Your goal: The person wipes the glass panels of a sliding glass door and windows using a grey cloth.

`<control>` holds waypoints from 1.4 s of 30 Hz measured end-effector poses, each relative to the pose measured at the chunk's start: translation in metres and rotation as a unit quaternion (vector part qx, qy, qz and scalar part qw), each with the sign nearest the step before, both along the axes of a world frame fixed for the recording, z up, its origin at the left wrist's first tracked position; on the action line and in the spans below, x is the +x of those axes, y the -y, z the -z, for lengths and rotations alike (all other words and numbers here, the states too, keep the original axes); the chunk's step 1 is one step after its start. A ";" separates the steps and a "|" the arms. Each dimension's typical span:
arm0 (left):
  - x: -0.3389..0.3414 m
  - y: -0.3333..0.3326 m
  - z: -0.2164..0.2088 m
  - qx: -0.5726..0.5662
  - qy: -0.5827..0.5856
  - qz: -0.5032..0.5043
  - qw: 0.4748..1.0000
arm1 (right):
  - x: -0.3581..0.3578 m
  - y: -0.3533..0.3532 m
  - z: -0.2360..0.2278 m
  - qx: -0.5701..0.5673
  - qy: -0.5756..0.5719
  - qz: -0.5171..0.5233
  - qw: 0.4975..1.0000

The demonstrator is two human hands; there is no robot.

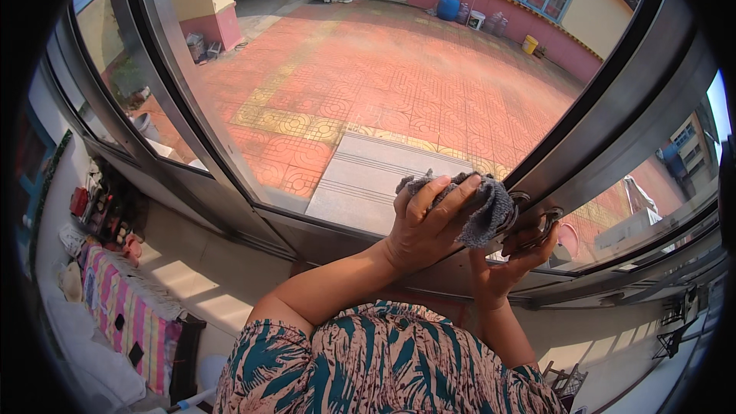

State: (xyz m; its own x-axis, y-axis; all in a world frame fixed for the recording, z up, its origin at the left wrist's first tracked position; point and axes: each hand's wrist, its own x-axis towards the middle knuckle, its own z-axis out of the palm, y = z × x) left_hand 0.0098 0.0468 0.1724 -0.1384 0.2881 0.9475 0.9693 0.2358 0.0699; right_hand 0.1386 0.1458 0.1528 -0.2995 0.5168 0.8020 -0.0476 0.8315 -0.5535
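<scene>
My left hand is closed on a crumpled grey cloth, its fingers spread over the top of the bundle. The cloth hangs beside the metal-framed glass door, close to the round metal fitting on the door's edge. A little to the right, my right hand has its fingers curled around the door handle on the metal door stile. The palm side of the left hand is hidden, and the cloth covers part of the fitting.
Beyond the glass lie a grey striped mat and red-and-yellow paving. A blue barrel and a yellow bucket stand by the far wall. Indoors at left are a shoe rack and a pink striped cloth-covered table.
</scene>
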 end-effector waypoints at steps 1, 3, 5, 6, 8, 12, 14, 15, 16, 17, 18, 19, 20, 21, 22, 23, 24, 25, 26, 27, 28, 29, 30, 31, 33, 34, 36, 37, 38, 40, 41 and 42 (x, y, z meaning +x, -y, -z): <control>0.011 -0.011 0.018 -0.019 -0.051 0.000 0.998 | -0.004 -0.001 -0.005 0.021 -0.011 0.001 1.000; 0.011 -0.010 0.028 -0.019 -0.036 0.001 0.999 | -0.006 0.000 -0.008 0.044 -0.012 0.007 0.999; -0.001 0.007 0.016 0.008 -0.006 -0.002 1.000 | -0.001 0.004 -0.011 0.044 0.007 0.023 0.999; -0.021 0.018 0.022 0.019 -0.045 -0.050 0.998 | -0.001 0.003 -0.012 0.049 0.007 0.033 0.998; -0.054 0.051 0.031 0.054 -0.017 -0.109 0.992 | -0.001 0.004 -0.013 0.052 0.004 0.053 0.997; -0.126 0.130 0.056 0.163 0.147 -0.256 0.941 | -0.002 0.006 -0.005 0.021 0.020 0.057 0.998; -0.136 0.141 0.059 0.200 0.209 -0.305 0.907 | -0.003 0.004 -0.002 0.026 0.008 0.059 0.998; -0.133 0.136 0.064 0.202 0.214 -0.299 0.908 | -0.003 0.006 -0.002 0.029 0.010 0.067 0.997; -0.126 0.124 0.066 0.208 0.218 -0.296 0.906 | -0.004 0.007 -0.004 0.034 0.010 0.071 0.997; -0.110 0.115 0.071 0.168 0.225 -0.300 0.912 | -0.003 0.009 -0.008 0.034 0.021 0.070 0.997; -0.089 0.099 0.080 0.151 0.215 -0.250 0.932 | -0.004 0.009 -0.010 0.037 0.006 0.059 0.998; -0.076 0.087 0.090 0.087 0.165 -0.237 0.954 | -0.005 0.009 -0.012 0.039 -0.008 0.053 0.998; -0.063 0.080 0.110 0.046 0.101 -0.224 0.968 | -0.006 0.010 -0.014 0.040 -0.024 0.041 0.998; -0.050 0.065 0.102 0.065 0.019 -0.171 0.983 | -0.005 0.007 -0.012 0.038 -0.021 0.038 0.998; -0.033 0.055 0.098 0.034 0.075 -0.102 0.991 | -0.001 0.005 -0.013 0.032 -0.017 0.037 0.999; -0.025 0.052 0.094 0.028 0.112 0.007 0.993 | 0.000 0.005 -0.012 0.023 -0.015 0.033 0.999; -0.019 0.057 0.102 -0.109 0.072 -0.026 0.991 | 0.000 0.005 -0.013 0.015 -0.013 0.029 0.999; -0.018 0.058 0.103 -0.106 0.064 -0.001 0.992 | -0.002 0.006 -0.015 0.013 -0.015 0.029 0.999; -0.019 0.059 0.102 -0.104 0.056 0.024 0.993 | -0.003 0.008 -0.015 0.008 -0.019 0.024 1.000; -0.026 0.066 0.101 -0.069 0.086 0.039 0.993 | -0.005 0.009 -0.015 0.003 -0.022 0.019 1.000; -0.035 0.072 0.100 -0.065 0.064 0.019 0.996 | -0.004 0.009 -0.016 0.000 -0.024 0.023 0.999; -0.047 0.084 0.100 -0.062 0.041 -0.006 0.997 | -0.003 0.008 -0.016 0.002 -0.020 0.026 0.999; -0.058 0.098 0.100 -0.058 0.019 -0.030 0.998 | -0.001 0.007 -0.014 0.002 -0.011 0.030 0.999; -0.068 0.116 0.099 -0.059 0.035 -0.057 0.996 | 0.002 0.005 -0.012 0.003 -0.003 0.033 0.999; -0.091 0.153 0.103 -0.037 0.089 -0.098 0.991 | 0.001 0.009 -0.013 -0.001 -0.001 0.036 0.999; -0.104 0.172 0.109 -0.014 0.125 -0.116 0.985 | -0.001 0.012 -0.015 0.003 -0.004 0.036 0.999; -0.131 0.201 0.109 0.069 0.170 -0.172 0.968 | -0.005 0.017 -0.019 0.013 -0.009 0.043 0.999; -0.140 0.217 0.105 0.074 0.203 -0.207 0.954 | -0.007 0.020 -0.020 0.008 -0.007 0.055 0.998; -0.148 0.230 0.103 0.079 0.235 -0.241 0.939 | -0.009 0.024 -0.021 0.002 -0.006 0.067 0.998; -0.153 0.244 0.098 0.072 0.282 -0.204 0.935 | -0.011 0.030 -0.022 -0.011 0.000 0.094 0.996; -0.148 0.245 0.092 0.056 0.317 -0.172 0.931 | -0.005 0.032 -0.024 -0.062 0.024 0.122 0.990; -0.143 0.245 0.085 0.040 0.352 -0.140 0.925 | -0.001 0.031 -0.025 -0.065 0.026 0.139 0.988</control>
